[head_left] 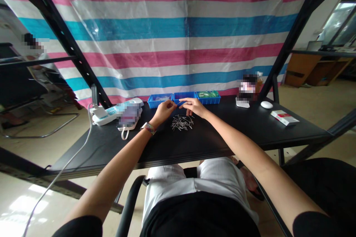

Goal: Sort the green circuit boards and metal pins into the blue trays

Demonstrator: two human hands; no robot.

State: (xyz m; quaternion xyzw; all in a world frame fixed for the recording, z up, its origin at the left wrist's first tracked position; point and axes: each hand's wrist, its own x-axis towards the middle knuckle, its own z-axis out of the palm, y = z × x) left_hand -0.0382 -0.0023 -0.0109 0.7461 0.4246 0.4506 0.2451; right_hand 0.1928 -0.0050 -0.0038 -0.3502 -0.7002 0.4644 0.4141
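Observation:
Both my hands hover over the black table (211, 137), just behind a loose pile of small metal pins (182, 122). My left hand (164, 110) is curled, its fingertips pinched together toward the right hand; what they hold is too small to make out. My right hand (194, 106) has its fingers pinched toward the left hand, with a thin dark piece between the two hands. A band is on my left wrist (148, 128). Behind the hands stand three blue trays (183, 98) in a row.
A white telephone (111, 113) with a cable lies at the back left, next to a blurred object. At the right are a white mouse (266, 104), a red-and-white box (284, 117) and a blurred item. A striped tarp hangs behind.

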